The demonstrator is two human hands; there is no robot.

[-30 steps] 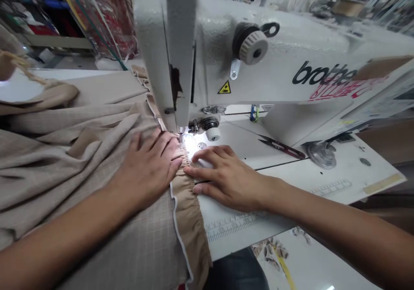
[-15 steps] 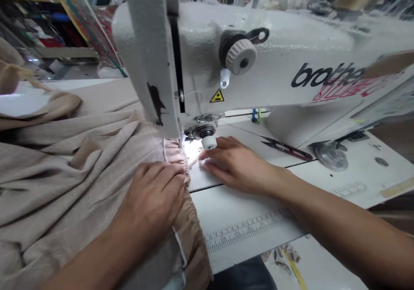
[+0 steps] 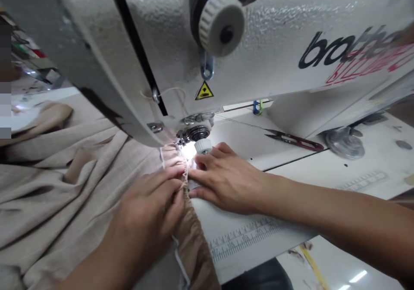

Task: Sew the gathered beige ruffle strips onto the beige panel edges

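Observation:
A white sewing machine (image 3: 258,44) fills the top of the view, its needle and presser foot (image 3: 186,145) lit by a small lamp. Beige fabric (image 3: 64,195) lies in folds to the left, with a gathered tan ruffle edge (image 3: 190,234) running toward the needle. My left hand (image 3: 155,204) rests flat on the fabric just left of the seam, fingers stretched toward the needle. My right hand (image 3: 223,178) lies on the machine bed to the right, fingertips pressed on the ruffle edge close to the foot.
Red-handled thread snips (image 3: 294,140) lie on the white table (image 3: 323,173) at right, beside a metal disc (image 3: 344,142). A printed ruler (image 3: 246,236) runs along the table's front edge. A small blue-green object (image 3: 257,107) stands behind the machine.
The camera has leaned in closer and lower to the machine. Both hands have drawn together at the seam just in front of the presser foot.

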